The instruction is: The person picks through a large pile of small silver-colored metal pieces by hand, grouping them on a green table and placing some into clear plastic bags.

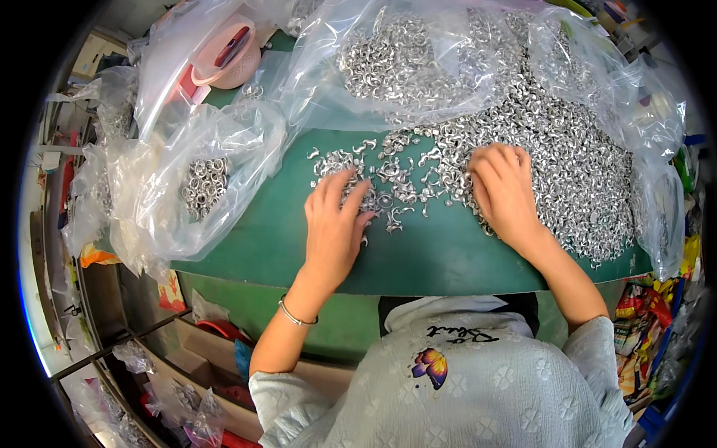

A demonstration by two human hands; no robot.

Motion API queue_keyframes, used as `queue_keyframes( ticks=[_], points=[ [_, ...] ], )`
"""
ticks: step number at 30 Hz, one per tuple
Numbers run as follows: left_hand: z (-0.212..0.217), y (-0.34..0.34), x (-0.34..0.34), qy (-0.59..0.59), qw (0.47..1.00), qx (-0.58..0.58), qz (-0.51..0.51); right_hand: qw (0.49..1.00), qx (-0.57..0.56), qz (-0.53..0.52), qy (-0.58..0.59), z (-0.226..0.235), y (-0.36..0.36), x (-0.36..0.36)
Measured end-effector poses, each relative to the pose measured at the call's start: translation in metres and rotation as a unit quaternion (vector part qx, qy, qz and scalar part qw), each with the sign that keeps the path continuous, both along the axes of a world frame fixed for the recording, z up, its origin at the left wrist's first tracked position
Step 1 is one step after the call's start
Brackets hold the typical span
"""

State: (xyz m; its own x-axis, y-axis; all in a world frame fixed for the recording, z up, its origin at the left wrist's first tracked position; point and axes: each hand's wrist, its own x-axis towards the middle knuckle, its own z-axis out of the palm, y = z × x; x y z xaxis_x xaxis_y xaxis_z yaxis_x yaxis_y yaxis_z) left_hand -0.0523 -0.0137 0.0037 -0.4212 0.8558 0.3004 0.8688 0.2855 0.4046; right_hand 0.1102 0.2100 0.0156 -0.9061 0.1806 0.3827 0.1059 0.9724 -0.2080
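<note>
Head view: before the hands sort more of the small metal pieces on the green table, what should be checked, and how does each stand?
1. Left hand on the loose metal pieces: ok.
2. Right hand on the big pile: ok.
3. Bare green table between hands and edge: ok.
4. Open clear bag of rings at left within reach: ok.
5. Either hand pinching a piece: cannot tell.
</note>
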Motion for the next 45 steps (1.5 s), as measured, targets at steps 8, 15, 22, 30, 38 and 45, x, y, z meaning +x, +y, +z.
queue_keyframes(
  ticks=[8, 15, 22, 30, 38, 45],
  points=[
    [0.004, 0.001, -0.002, -0.018, 0.999, -0.036, -0.025, 0.994, -0.06, 0.085, 0.018, -0.016, -0.036, -0.069],
    [-0.004, 0.006, -0.025, -0.187, 0.965, 0.173, 0.064, 0.994, -0.087, 0.05, 0.03, -0.005, -0.02, -0.067],
    [0.005, 0.008, -0.027, -0.485, 0.83, 0.271, 0.042, 0.998, 0.001, 0.041, -0.04, -0.012, -0.027, -0.074],
    [0.002, -0.015, -0.007, -0.017, 0.99, -0.016, 0.14, 0.998, -0.051, -0.018, 0.025, 0.003, -0.009, -0.054],
    [-0.006, -0.028, -0.02, -0.11, 0.987, 0.055, 0.105, 0.985, -0.17, 0.041, 0.009, 0.008, -0.022, -0.08],
    [0.009, -0.026, -0.023, -0.179, 0.972, 0.126, 0.08, 0.983, -0.162, 0.029, -0.084, -0.006, -0.046, -0.114]
  ],
)
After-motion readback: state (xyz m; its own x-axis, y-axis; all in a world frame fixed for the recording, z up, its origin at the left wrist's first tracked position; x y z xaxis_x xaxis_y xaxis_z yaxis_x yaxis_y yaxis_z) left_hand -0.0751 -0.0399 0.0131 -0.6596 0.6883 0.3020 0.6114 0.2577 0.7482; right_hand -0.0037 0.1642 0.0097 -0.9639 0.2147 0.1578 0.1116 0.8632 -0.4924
